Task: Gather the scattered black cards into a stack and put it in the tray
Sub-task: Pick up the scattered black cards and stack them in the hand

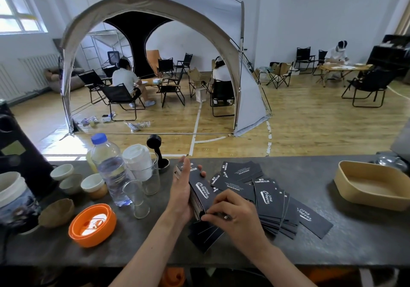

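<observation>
My left hand [183, 189] holds a stack of black cards [200, 189] on edge above the dark counter, fingers wrapped round its far end. At the stack's near end, my right hand [233, 213] pinches its corner. More black cards with white lettering [270, 200] lie spread and overlapping on the counter to the right of the stack, and a few [205, 235] lie just below my hands. The beige tray [372, 184] sits at the right end of the counter with nothing in it.
Left of my hands stand a water bottle [111, 169], glass cups [137, 198], small ceramic cups [93, 185], an orange lid [92, 224] and a black stamp-like tool [157, 151]. Beyond the counter [332, 249] are a tent, chairs and seated people.
</observation>
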